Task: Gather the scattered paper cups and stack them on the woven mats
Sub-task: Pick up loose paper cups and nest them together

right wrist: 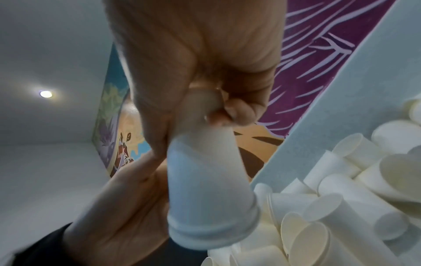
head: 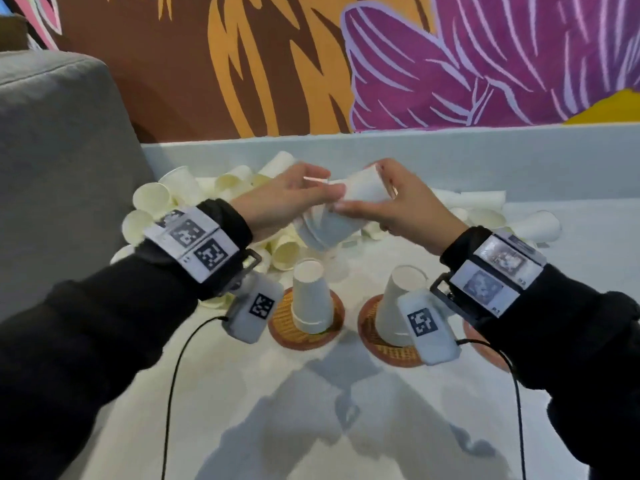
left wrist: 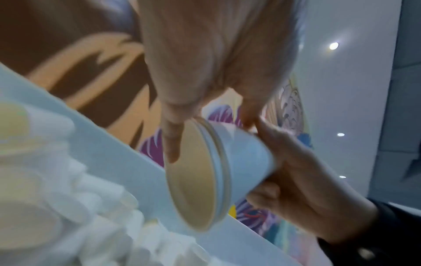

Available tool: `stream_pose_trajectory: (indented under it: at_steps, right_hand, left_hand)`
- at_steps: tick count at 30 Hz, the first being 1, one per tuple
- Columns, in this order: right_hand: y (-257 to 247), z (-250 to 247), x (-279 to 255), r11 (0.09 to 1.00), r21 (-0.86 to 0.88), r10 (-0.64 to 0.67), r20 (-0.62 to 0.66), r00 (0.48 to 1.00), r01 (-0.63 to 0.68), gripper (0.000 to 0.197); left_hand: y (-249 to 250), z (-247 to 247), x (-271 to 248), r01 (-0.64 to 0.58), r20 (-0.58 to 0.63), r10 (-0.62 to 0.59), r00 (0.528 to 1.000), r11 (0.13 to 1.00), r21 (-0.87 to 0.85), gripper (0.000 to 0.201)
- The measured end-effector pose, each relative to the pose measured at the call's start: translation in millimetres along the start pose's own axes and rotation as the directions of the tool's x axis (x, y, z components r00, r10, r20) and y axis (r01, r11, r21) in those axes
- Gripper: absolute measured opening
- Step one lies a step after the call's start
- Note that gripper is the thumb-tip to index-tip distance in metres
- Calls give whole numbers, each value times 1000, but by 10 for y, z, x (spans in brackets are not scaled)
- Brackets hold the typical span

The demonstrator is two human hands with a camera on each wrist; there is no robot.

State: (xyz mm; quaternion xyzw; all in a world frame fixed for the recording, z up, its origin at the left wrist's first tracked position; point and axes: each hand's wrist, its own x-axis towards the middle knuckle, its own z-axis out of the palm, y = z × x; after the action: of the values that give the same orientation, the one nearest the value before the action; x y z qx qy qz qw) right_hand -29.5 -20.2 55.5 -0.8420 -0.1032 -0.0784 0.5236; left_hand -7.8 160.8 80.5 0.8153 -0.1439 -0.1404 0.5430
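Note:
Both hands hold a short nested stack of white paper cups (head: pixel 332 226) tilted in the air above the table, mouth down toward the left. My left hand (head: pixel 329 194) pinches it near the rim; in the left wrist view one finger (left wrist: pixel 172 142) reaches into the open mouth of the cups (left wrist: pixel 241 162). My right hand (head: pixel 363 188) grips the closed base end (right wrist: pixel 205 180). Below, an upturned cup stack (head: pixel 311 299) stands on a round woven mat (head: pixel 282 323), and another upturned cup (head: pixel 394 303) stands on a second mat (head: pixel 369 330).
Loose cups lie heaped at the back left (head: pixel 194 199) and back right (head: pixel 533 225) of the white table (head: pixel 277 393). A third mat (head: pixel 485 348) shows partly behind my right wrist. A grey cushion (head: pixel 62 161) is at the left, a low white wall (head: pixel 485 161) behind.

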Motion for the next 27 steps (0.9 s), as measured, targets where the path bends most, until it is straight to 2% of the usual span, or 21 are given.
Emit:
stream_pose_trajectory:
  at_steps: [2, 6, 9, 12, 14, 17, 19, 21, 24, 25, 27]
  right_hand:
    - [-1, -149, -53, 999, -34, -38, -64, 997, 36, 58]
    - [44, -432, -164, 976, -217, -54, -121, 991, 27, 47]
    - [93, -561, -251, 942, -335, -68, -114, 991, 26, 51]
    - [218, -568, -295, 864, -503, -24, -49, 999, -4, 66]
    - [387, -474, -322, 782, -623, 81, 64, 995, -24, 71]
    - [730, -232, -411, 717, -695, 292, 228, 929, -55, 69]
    - [871, -126, -456, 695, -719, 332, 292, 897, -23, 73]
    - [892, -164, -427, 717, -697, 345, 329, 879, -21, 82]
    - [836, -430, -314, 753, -654, 417, 381, 825, -79, 96]
    - [807, -549, -272, 744, -663, 427, 381, 820, -79, 96]
    - [752, -836, -180, 740, -666, 416, 343, 842, -94, 83]
  left_hand:
    - [18, 307, 164, -9, 79, 15, 997, 997, -75, 44]
    - [69, 755, 380, 16, 42, -6, 999, 971, -240, 39]
    - [70, 967, 440, 70, 68, -55, 996, 967, -246, 30]
    - [-23, 1103, 529, 114, 106, -107, 989, 991, -62, 25]
    - [-109, 1149, 581, 166, 96, -175, 980, 982, 91, 30]
    - [-217, 1203, 640, 272, 72, -300, 951, 924, 269, 32]
    - [-240, 1231, 675, 301, 80, -350, 933, 884, 357, 30]
    - [-194, 1239, 722, 272, 89, -340, 936, 860, 431, 28]
    - [-11, 1226, 845, 205, 97, -298, 950, 824, 528, 26]
    - [63, 1224, 892, 187, 100, -283, 954, 820, 540, 27]
    - [227, 1228, 999, 147, 116, -252, 961, 816, 559, 26]
